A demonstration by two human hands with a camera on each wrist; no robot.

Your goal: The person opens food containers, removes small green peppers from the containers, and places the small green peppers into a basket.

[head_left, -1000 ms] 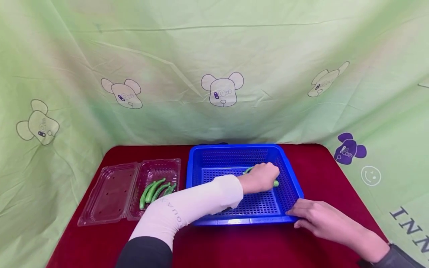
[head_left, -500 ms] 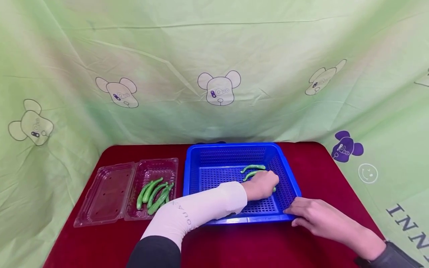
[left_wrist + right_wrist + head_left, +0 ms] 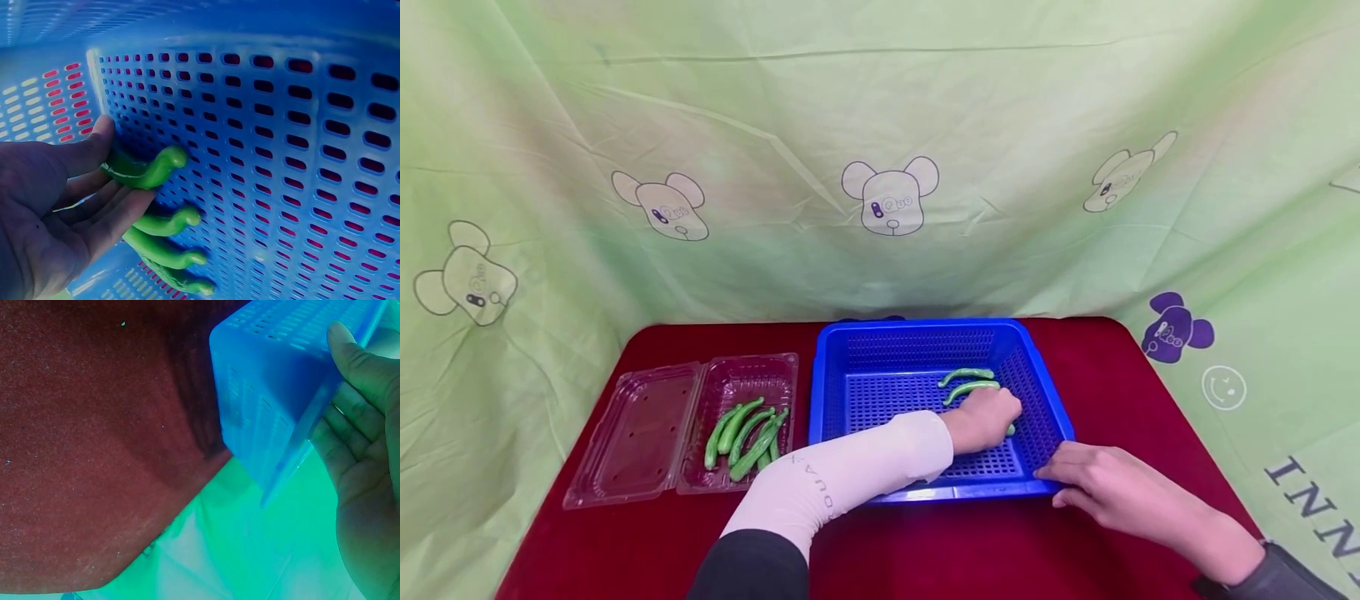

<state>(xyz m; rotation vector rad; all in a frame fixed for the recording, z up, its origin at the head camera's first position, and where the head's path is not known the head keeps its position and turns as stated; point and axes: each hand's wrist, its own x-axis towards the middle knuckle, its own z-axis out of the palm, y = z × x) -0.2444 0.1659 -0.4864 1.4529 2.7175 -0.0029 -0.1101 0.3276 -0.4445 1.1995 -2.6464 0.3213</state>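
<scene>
Pepper [image 3: 147,177], pinched by my left hand [image 3: 985,419], runs sideways in the basket [image 3: 876,396], centre-right of frame, one end pointing right; my right hand [image 3: 1108,485] grips the rim [image 3: 925,495]. I see red desk [image 3: 1112,392], green curtain [image 3: 775,100].

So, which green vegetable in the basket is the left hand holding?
The left wrist view's topmost vegetable: the left hand pinches it; the other three show below.

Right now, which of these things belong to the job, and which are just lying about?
Likely the job:
green vegetable, pinched by the left hand
more green vegetables beside it
blue basket, its corner held by the right hand
open clear container, with similar vegetables inside

Probably just surroundings:
red table cover
green curtain with printed mouse faces
</scene>
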